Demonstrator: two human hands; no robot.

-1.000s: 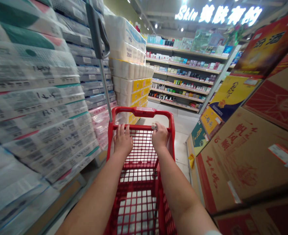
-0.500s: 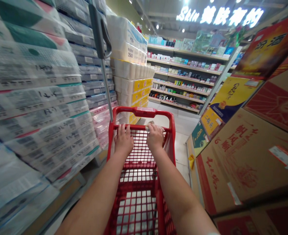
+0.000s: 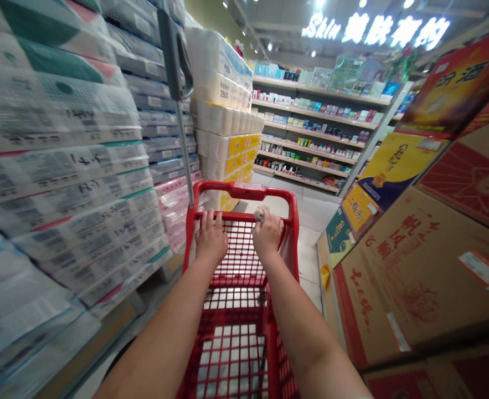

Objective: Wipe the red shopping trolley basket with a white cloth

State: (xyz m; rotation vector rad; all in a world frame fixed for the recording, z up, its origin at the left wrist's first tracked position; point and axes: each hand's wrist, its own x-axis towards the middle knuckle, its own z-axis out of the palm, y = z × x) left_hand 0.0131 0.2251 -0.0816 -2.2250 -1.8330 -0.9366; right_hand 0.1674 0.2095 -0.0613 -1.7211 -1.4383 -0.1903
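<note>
A red plastic shopping basket [image 3: 244, 192] with mesh walls stands below me, and no goods show in it. My left hand [image 3: 211, 241] lies over its inner crossbar, fingers bent down across the bar. To the right, my right hand [image 3: 268, 234] is closed at the same crossbar. A crumpled pale wad [image 3: 260, 214], perhaps tissue or cloth, pokes out between its thumb and fingers. From the basket's far left corner a metal pole with a grey grip [image 3: 171, 61] slants upward.
Packs of tissue paper [image 3: 78, 149] are piled high on the left, with toilet rolls [image 3: 217, 119] beyond. Printed cartons [image 3: 431, 266] stack up close on the right. Shelves of small boxes and bottles [image 3: 310, 122] stand ahead, past a pale floor.
My right hand has shifted slightly right along the crossbar and turned, so more of the pale wad shows. My left hand stays in place on the bar. The view has moved only slightly.
</note>
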